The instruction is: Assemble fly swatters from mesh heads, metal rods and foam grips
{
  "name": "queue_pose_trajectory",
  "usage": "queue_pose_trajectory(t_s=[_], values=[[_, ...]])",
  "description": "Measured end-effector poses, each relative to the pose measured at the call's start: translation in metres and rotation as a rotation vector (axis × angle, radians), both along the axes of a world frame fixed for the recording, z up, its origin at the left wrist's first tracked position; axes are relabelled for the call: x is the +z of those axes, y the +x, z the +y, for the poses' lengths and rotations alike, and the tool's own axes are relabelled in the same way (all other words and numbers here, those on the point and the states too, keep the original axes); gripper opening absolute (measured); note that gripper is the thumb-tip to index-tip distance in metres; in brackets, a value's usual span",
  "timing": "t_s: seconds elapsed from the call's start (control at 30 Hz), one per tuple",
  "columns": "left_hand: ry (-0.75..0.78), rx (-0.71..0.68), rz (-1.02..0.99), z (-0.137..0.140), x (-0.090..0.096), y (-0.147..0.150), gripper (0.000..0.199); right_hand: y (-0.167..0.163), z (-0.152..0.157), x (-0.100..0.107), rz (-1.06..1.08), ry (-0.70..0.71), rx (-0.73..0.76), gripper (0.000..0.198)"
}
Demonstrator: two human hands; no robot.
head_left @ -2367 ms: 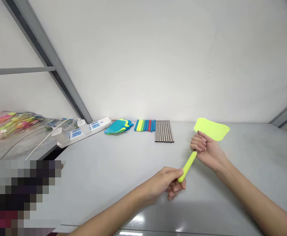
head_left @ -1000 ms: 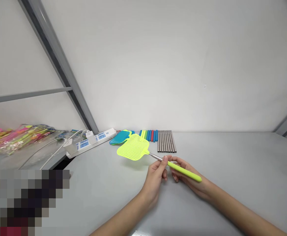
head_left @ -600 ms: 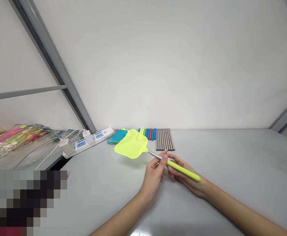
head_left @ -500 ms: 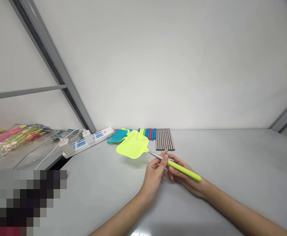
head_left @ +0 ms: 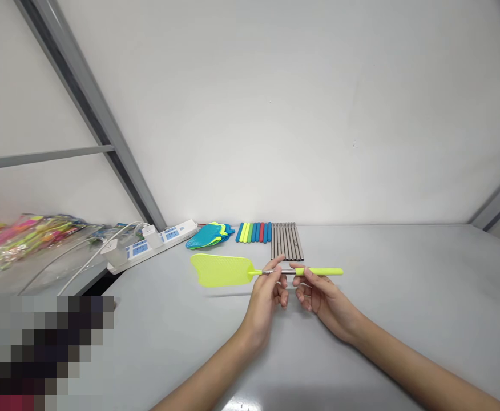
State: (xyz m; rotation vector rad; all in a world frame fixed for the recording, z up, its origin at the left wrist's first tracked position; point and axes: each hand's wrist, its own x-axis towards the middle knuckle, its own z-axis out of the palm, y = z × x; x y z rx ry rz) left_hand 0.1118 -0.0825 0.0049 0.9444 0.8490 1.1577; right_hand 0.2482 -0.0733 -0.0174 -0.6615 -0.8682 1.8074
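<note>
Both hands hold a yellow-green fly swatter (head_left: 222, 270) level above the grey table, its mesh head pointing left. My left hand (head_left: 263, 302) pinches the metal rod just right of the head. Thumb and fingers of my right hand (head_left: 327, 299) close on the yellow-green grip near the rod's right end. Behind the swatter lies a stack of blue and yellow-green swatter heads (head_left: 209, 235). Beside them runs a row of coloured grips (head_left: 254, 232) in blue, yellow, green and red. Several bare metal rods (head_left: 287, 242) lie side by side right of the grips.
A white power strip (head_left: 177, 231) with plugged-in chargers and cables stands at the table's left back edge. Clear bags of colourful items (head_left: 31, 240) lie on a surface further left. A white wall (head_left: 301, 114) rises behind the table (head_left: 404, 297).
The swatter has turned from slanting down to the right to lying level, its head now lower and further left. My right hand has shifted outward along the grip.
</note>
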Motion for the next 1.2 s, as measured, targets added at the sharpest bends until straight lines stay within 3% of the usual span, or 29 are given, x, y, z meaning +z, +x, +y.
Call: queue_pose_trajectory(t_s=[0.17,0.4,0.6,0.77,0.9,1.2], values=[[0.004,-0.026,-0.063,0.0,-0.002,-0.003,0.045,-0.001,0.001,0.001,-0.022,0.023,-0.14,0.031],[0.089,0.003,0.025,-0.003,-0.001,0.001,0.052,-0.003,-0.003,0.004,-0.094,0.089,-0.199,0.032],[0.106,0.105,0.09,-0.003,-0.004,0.002,0.052,-0.006,-0.009,0.003,-0.158,0.13,-0.142,0.031],[0.129,0.014,0.086,-0.011,-0.004,0.012,0.053,-0.011,-0.012,-0.002,-0.22,0.226,-0.112,0.022],[0.2,0.033,0.164,-0.02,-0.003,0.022,0.058,-0.011,-0.013,-0.003,-0.227,0.256,-0.143,0.016],[0.284,0.067,0.321,-0.027,-0.014,0.028,0.05,-0.008,-0.014,-0.004,-0.261,0.287,-0.12,0.038]])
